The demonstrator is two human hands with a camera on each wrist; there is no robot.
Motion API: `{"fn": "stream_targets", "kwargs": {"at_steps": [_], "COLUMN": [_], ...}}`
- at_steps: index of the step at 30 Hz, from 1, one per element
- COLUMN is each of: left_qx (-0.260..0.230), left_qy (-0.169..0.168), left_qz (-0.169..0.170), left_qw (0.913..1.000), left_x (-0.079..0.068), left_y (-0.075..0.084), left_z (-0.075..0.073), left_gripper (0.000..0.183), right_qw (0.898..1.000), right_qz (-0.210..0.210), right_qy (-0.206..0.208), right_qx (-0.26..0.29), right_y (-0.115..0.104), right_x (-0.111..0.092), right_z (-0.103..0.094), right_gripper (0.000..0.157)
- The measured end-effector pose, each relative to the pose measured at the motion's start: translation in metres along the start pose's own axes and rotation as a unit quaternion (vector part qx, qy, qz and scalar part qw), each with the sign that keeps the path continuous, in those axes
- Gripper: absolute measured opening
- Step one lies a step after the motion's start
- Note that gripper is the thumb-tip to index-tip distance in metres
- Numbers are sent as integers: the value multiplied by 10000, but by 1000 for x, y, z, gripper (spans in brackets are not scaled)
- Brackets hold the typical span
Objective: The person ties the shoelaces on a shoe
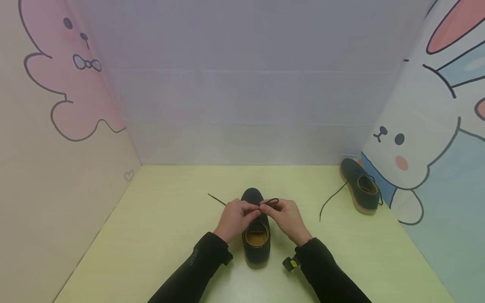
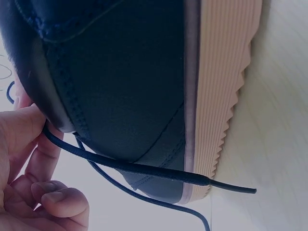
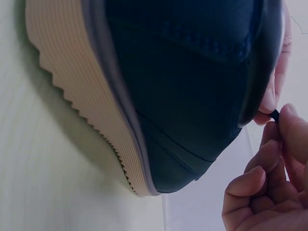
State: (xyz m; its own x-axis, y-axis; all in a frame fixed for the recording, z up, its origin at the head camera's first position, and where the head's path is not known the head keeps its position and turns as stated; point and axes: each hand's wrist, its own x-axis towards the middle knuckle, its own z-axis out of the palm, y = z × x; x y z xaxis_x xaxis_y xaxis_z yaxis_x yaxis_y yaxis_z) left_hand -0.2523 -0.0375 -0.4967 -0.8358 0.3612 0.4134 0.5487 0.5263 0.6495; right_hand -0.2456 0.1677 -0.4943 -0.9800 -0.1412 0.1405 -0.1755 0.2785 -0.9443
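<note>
Beige left wall [image 1: 30, 202], painted with a pink cartoon figure, stands well to the left of the near shoe [image 1: 257, 251]. Along its foot slants the left edge of the pale yellow tabletop [image 1: 151, 248], with a broad stretch of surface between that edge and the shoe. Beyond the shoe's toe, some tabletop lies before the back edge, which meets a greyish back wall [image 1: 242, 97]. Right of the near shoe there is another wide stretch; at its far end a second shoe [image 1: 354, 179] stands just beside the rabbit-painted right wall [image 1: 451, 202].

Left of the near shoe, the left sleeve [image 1: 193, 269] slants in toward it. Thumb and forefinger of the left hand [image 1: 235, 216] pinch a dark lace [image 2: 130, 167] above the shoe, the other fingers loosely curled; a lace tip juts past the shoe's left side. The near shoe itself sits upright on its sole between the forearms, toe toward the back wall. From its right, the right sleeve [image 1: 329, 269] slants in, and the right hand [image 1: 286, 219] nips the lace between thumb and forefinger, a small loop beside them, its other fingers curled.
</note>
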Motion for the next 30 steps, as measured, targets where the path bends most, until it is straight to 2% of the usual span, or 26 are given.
{"fn": "stream_targets", "kwargs": {"at_steps": [3,5,7,9,12,15,19,22,25,30], "left_qx": [-85,57,452,1009,1771,2194,2470,2524,2315,1323], "left_qy": [-22,50,142,86,-384,-931,-1153,-1187,-1274,-1317], "left_qz": [-184,-369,-560,-698,-761,-638,-405,-308,-391,-1050], "left_qw": [9998,9993,9973,9924,9805,9691,9613,9598,9637,9768], "left_x": [1,3,7,11,14,14,16,17,17,9], "left_y": [-4,-11,-23,-35,-51,-62,-70,-73,-76,-74], "left_z": [-6,-11,-16,-20,-22,-18,-12,-10,-12,-34], "left_gripper": [15,17,17,18,19,18,14,9,6,7], "right_qw": [9997,9991,9984,9978,9973,9977,9980,9979,9978,9980], "right_qz": [201,333,437,516,581,566,534,541,536,508], "right_qy": [132,215,315,382,403,325,287,313,331,300], "right_qx": [69,122,146,170,206,194,185,193,193,215], "right_y": [2,3,4,6,7,7,6,6,7,9], "right_x": [0,1,1,1,1,1,0,-1,-1,-1], "right_z": [0,1,0,0,-1,-2,-1,-1,-1,-2], "right_gripper": [30,30,28,27,25,28,29,28,28,28]}}
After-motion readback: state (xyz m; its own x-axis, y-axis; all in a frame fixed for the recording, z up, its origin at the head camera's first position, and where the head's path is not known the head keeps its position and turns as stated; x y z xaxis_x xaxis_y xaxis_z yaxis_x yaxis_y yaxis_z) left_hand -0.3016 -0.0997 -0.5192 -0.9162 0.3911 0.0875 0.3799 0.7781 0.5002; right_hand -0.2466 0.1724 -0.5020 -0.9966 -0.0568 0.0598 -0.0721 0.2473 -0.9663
